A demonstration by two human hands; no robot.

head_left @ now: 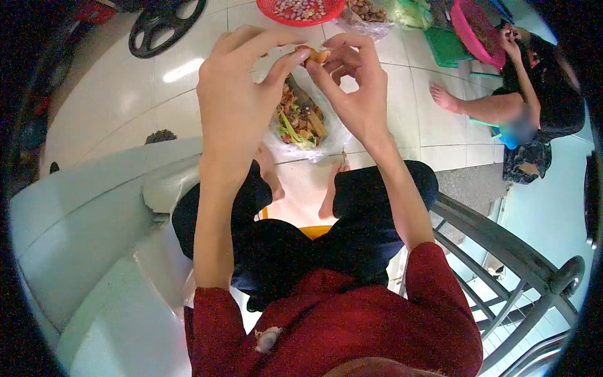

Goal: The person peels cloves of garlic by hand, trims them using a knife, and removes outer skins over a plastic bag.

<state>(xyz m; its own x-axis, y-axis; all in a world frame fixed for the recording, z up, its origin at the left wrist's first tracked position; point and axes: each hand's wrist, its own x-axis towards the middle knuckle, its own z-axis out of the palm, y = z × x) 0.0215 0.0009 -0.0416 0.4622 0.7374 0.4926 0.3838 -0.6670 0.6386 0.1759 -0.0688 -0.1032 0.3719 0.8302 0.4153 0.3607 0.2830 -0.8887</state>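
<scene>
My left hand [242, 78] and my right hand [355, 78] are raised in front of me, fingertips close together. Between them they pinch a small orange-brown piece [319, 56]; its kind is not clear. The thumb and fingers of each hand close on it from either side. Below my hands, an open white plastic bag [336, 141] lies on the floor just beyond my feet. Mixed scraps [301, 119] fill it, with green stalks, pale sticks and brown bits. My hands partly cover the far end of the bag.
A red basket [267, 9] of small purplish-white bulbs stands ahead, beside a clear bag [367, 14] of brown pieces. At right, another person [553, 94] sits near a pink basin [468, 31]. A metal railing [502, 245] runs at my right; a black wheel-shaped base [164, 28] lies far left.
</scene>
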